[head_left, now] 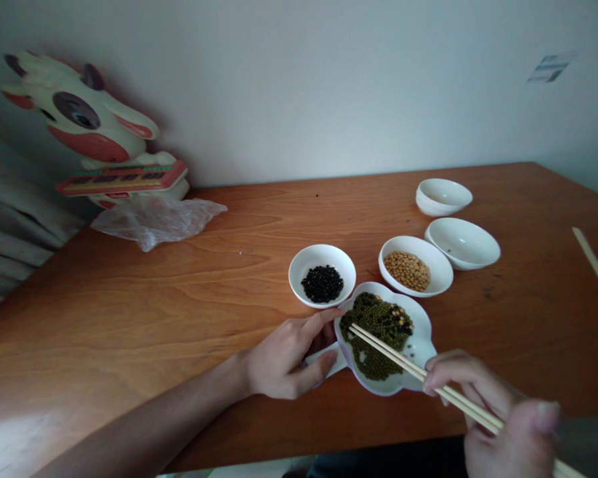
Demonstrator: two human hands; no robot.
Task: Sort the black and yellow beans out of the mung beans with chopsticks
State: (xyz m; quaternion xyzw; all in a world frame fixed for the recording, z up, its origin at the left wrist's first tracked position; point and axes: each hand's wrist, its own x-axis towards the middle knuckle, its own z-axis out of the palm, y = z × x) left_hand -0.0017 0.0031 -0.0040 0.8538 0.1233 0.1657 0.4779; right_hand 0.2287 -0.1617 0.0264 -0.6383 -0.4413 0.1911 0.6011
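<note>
Near the front edge of the counter [179,299], fingers of the left hand [286,362] grip the left rim of the flower-shaped dish [425,345] of mung beans [376,318]. The right hand [498,415] clasps chopsticks [403,363], their tips over the beans. Just behind sit the black-bean bowl [321,255] and the soybean bowl [441,269].

dish [422,346] nearest; bean bowls [310,257] behind it; empty bowls [462,242] right.
</note>
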